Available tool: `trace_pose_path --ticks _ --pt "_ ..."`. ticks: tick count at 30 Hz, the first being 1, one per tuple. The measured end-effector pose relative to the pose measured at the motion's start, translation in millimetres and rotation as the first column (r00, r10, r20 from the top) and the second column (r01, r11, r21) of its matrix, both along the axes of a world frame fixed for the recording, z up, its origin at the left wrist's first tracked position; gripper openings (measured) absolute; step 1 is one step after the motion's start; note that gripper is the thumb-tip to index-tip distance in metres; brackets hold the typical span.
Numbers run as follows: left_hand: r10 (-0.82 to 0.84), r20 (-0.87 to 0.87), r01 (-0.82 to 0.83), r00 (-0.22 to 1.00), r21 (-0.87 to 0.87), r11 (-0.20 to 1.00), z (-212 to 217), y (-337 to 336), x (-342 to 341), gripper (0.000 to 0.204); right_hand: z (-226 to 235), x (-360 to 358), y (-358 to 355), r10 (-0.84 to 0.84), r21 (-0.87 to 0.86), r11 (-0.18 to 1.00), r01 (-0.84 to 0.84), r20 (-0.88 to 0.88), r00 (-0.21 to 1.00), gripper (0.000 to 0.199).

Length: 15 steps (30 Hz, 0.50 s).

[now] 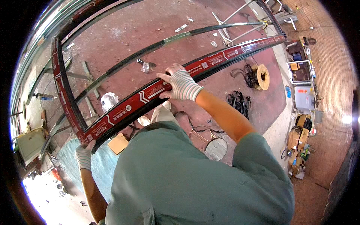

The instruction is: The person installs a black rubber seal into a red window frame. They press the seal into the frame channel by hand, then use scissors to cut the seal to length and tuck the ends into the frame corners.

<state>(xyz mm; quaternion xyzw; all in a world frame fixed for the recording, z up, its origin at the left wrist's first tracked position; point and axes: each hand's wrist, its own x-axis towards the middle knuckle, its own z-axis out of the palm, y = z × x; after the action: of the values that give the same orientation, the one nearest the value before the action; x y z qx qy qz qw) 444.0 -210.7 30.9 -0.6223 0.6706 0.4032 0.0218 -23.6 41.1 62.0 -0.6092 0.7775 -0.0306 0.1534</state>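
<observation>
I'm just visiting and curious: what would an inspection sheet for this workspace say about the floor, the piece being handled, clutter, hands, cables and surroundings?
Surface: reddish floor, with small white scraps on it.
Piece in hand: a large dark frame with red, printed faces.
Clutter: a cardboard box, a round-topped stool and a wooden spool.
Hands: the right hand holds across the near bar; the left hand touches the near left corner, its grip unclear.
Cables: black coils on the floor; whether cable or rubber strip, I cannot tell.
Surroundings: a grey bin among mixed items along the right side.
</observation>
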Motion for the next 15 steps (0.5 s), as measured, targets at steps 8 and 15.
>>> trace_pose_path --ticks 8,15 --pt "-0.034 0.065 0.035 0.997 -0.020 0.999 28.1 10.2 -22.3 0.043 -20.2 19.8 -11.4 0.003 -0.006 1.000 -0.004 -0.080 0.997 0.093" --pt "-0.012 0.014 0.012 1.000 0.048 0.999 10.6 0.1 -9.6 0.039 -14.5 29.6 -22.2 0.000 0.052 0.999 0.004 -0.075 0.997 0.095"
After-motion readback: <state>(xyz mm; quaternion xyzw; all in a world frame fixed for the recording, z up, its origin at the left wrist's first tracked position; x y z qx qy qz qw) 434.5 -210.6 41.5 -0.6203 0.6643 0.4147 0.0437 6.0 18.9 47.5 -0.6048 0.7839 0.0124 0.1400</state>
